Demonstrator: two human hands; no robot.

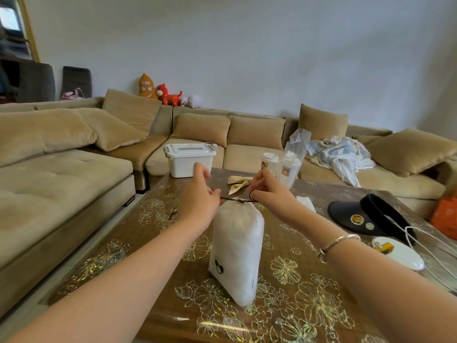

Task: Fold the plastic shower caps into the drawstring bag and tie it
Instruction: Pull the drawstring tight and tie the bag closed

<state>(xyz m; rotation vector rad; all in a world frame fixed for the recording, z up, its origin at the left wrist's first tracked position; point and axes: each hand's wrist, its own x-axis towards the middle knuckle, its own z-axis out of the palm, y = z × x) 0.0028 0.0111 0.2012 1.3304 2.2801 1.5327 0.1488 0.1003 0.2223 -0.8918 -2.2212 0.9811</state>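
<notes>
Standing white drawstring bag (237,246) mid-frame: left hand (199,197) and right hand (265,191) each pinch its dark cord (243,200), tying; next, cinch the knot

drawstring bag (236,251): full, lying on bench (296,280), neck cinched | left hand (199,198), right hand (268,191): each pinching dark cord (232,199) either side

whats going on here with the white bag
A person is tying the white drawstring bag, which lies full on the floral table. The left hand and right hand each pinch an end of the dark drawstring and pull it apart at the gathered mouth. The knot isn't clearly finished.
</notes>
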